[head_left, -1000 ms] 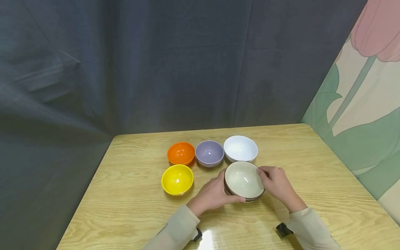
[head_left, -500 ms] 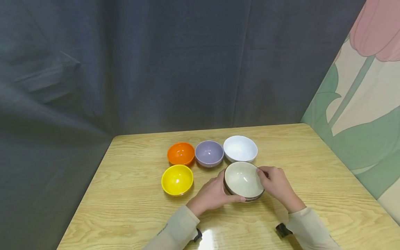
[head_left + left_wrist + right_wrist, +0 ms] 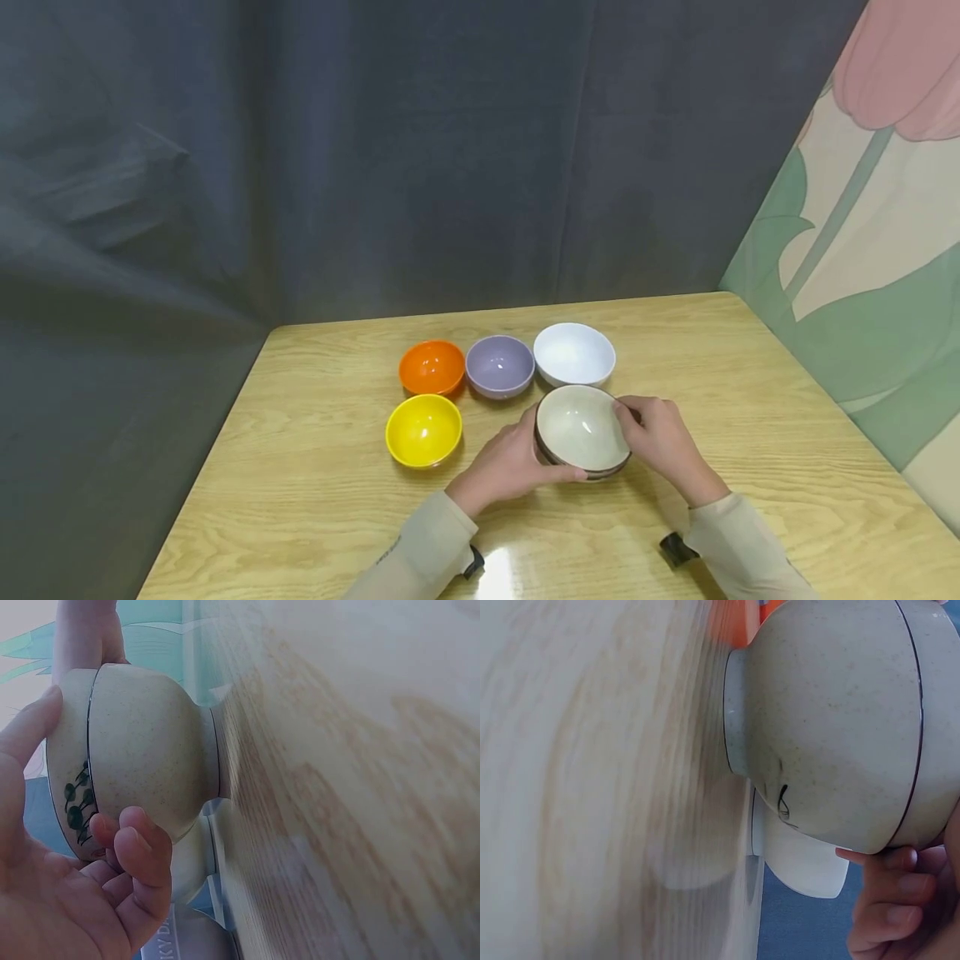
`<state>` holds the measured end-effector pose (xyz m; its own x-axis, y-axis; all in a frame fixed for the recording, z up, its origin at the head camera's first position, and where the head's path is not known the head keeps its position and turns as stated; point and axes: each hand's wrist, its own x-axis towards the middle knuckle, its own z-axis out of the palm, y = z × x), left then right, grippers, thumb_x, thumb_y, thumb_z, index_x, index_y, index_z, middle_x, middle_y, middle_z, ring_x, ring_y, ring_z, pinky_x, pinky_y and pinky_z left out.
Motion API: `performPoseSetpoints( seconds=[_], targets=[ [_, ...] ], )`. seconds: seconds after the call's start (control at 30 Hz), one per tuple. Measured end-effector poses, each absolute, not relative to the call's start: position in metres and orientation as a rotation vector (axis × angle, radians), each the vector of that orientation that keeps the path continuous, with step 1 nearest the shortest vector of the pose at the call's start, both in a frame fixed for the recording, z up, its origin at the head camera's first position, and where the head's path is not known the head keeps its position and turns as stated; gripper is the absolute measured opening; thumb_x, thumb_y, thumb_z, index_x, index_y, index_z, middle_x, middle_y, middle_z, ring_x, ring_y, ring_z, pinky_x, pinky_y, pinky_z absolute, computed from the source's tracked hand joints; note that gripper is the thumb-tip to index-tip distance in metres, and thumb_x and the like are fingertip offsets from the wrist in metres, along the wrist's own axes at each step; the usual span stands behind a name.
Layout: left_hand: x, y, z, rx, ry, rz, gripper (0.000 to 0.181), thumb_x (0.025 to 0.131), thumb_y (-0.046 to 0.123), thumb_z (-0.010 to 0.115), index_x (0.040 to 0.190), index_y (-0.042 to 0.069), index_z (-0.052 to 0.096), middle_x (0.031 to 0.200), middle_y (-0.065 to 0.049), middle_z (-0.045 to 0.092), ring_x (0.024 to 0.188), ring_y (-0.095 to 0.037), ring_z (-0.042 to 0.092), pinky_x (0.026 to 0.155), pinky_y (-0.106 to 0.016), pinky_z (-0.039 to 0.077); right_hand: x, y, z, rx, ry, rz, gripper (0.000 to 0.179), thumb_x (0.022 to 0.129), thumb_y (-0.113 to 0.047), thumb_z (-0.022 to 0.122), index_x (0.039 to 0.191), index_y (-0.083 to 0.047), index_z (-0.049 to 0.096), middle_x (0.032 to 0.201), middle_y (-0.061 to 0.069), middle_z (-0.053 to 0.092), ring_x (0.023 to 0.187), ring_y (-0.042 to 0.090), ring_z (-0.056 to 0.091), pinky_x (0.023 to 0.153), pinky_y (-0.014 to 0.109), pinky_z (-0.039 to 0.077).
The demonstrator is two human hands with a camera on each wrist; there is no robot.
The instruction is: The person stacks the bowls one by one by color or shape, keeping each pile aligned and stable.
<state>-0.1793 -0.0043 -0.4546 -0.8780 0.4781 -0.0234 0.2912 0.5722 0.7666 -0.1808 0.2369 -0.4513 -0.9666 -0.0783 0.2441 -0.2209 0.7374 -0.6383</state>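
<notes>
Two pale beige fabric sleeves [image 3: 423,542] reach in over the light wood-grain tabletop [image 3: 300,500]. The left hand [image 3: 506,467] grips a nested pair of bowls, thumb along the near side and fingers curled against the left; the right hand [image 3: 660,437] pinches the rim at the right. The pair sits a little right of the tabletop's middle, well in from its far edge, and appears upright. The upper round, glossy cream ceramic bowl [image 3: 581,425] has a thin dark rim and a green leafy sprig painted outside. The lower speckled cream ceramic bowl [image 3: 150,742] shows a dark rim line, rounded belly and narrow, dark-edged foot. Leftward is a glossy yellow round bowl [image 3: 424,432]. Nearer the far edge, a glossy orange round bowl [image 3: 432,367], a glossy lavender round bowl [image 3: 500,367] and a larger white round bowl [image 3: 574,354] form a row. A dark blue-grey curtain [image 3: 420,150] hangs behind the far edge.
</notes>
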Motion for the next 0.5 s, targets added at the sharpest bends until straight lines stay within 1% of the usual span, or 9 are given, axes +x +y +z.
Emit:
performPoseSetpoints(
  seconds=[0.13, 0.5],
  targets=[
    [-0.1787, -0.0039, -0.4559, 0.640, 2.575, 1.196, 0.111, 0.069, 0.070, 0.079, 0.156, 0.022, 0.029, 0.147, 0.003, 0.051, 0.128, -0.013, 0.053, 0.105, -0.040, 0.046, -0.1796, 0.2363, -0.4507, 0.242, -2.741, 1.036, 0.025, 0.099, -0.006, 0.054, 0.105, 0.009, 0.073, 0.088, 0.018, 0.073, 0.062, 0.014, 0.057, 0.052, 0.024, 0.049],
    [-0.1780, -0.0048, -0.4534, 0.620, 2.567, 1.186, 0.111, 0.071, 0.068, 0.079, 0.156, 0.018, 0.029, 0.147, -0.002, 0.052, 0.128, -0.016, 0.054, 0.106, -0.042, 0.045, -0.1795, 0.2348, -0.4502, 0.251, -2.732, 1.007, 0.025, 0.099, -0.006, 0.054, 0.104, 0.009, 0.073, 0.087, 0.018, 0.074, 0.061, 0.012, 0.057, 0.052, 0.024, 0.049]
  ],
)
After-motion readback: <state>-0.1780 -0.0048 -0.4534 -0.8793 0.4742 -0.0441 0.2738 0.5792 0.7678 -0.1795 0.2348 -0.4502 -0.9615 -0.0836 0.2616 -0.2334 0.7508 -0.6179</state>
